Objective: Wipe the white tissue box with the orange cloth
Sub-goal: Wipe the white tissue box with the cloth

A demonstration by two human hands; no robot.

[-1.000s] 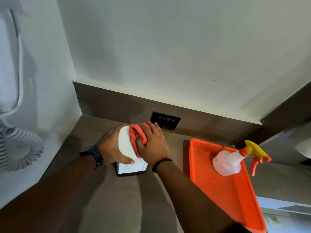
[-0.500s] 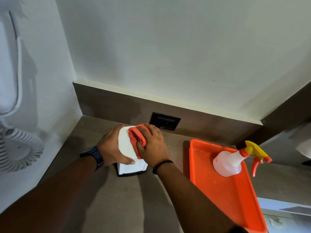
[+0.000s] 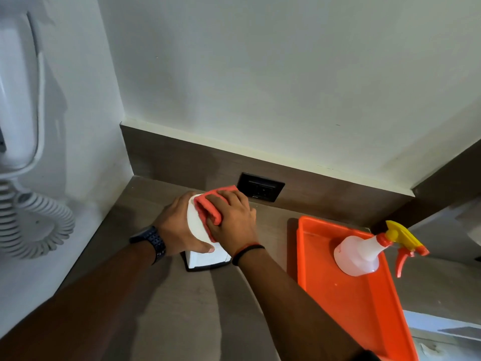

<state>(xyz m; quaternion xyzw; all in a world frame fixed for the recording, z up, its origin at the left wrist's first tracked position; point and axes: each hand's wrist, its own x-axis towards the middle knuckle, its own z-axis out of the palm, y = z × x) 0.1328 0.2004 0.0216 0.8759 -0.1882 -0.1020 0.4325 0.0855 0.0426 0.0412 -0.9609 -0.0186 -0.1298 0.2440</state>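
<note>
The brown countertop carries an orange tray at right with a spray bottle; left of it stands the white tissue box, upright near the far backsplash. Probably light and smooth, it could slide, so the left hand clamps its left side. The right hand presses the soft orange cloth onto its top, fingers closed over it.

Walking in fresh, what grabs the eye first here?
The bright orange plastic tray at right, holding a translucent spray bottle with a yellow-and-orange trigger. At centre, the right hand presses an orange cloth onto the white tissue box, steadied by the left hand.
</note>
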